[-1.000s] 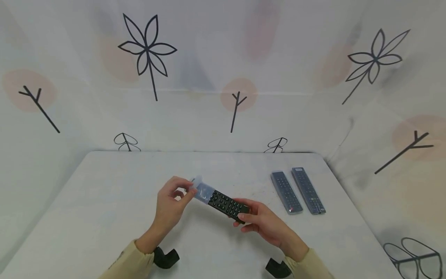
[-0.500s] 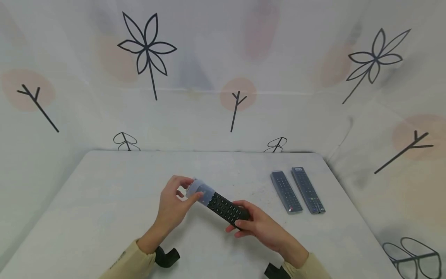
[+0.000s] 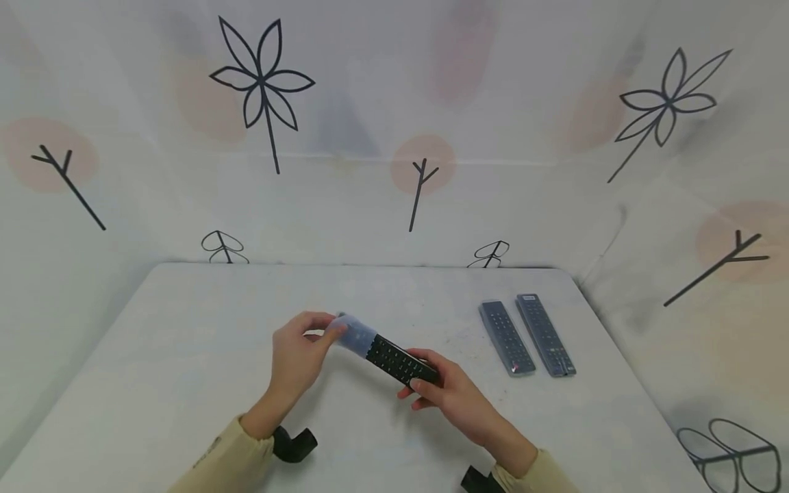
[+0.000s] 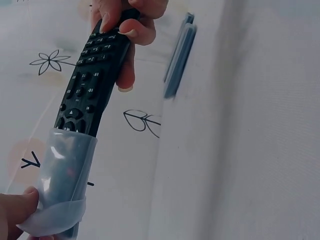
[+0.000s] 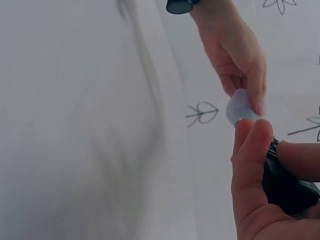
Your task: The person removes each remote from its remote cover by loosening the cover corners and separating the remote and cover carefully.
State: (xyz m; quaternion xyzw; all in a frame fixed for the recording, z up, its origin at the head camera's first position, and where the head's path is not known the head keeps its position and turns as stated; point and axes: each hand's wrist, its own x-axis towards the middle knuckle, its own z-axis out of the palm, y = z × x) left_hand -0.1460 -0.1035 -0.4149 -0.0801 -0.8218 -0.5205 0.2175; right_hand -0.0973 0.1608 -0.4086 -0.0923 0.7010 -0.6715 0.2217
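A black remote control point(image 3: 401, 359) is held tilted above the table, its buttons facing up. A translucent bluish sleeve point(image 3: 357, 335) covers its far left part. My left hand point(image 3: 298, 359) pinches the sleeve near its outer end, thumb on top. My right hand point(image 3: 453, 397) grips the bare end of the remote, with the thumb on the button side. In the left wrist view the sleeve point(image 4: 65, 165) is folded over near its lower end, and a dark tip of the remote shows below. In the right wrist view my fingers hide most of the remote point(image 5: 282, 185).
Two sleeved remotes, a shorter one point(image 3: 507, 339) and a longer one point(image 3: 546, 335), lie side by side on the right of the white table point(image 3: 185, 383). A patterned cloth point(image 3: 370, 103) rises behind the table and along its sides.
My left thumb has moved forward onto the sleeve and then back toward its outer end. The remote and my right hand have shifted slightly left. The two lying remotes stay put.
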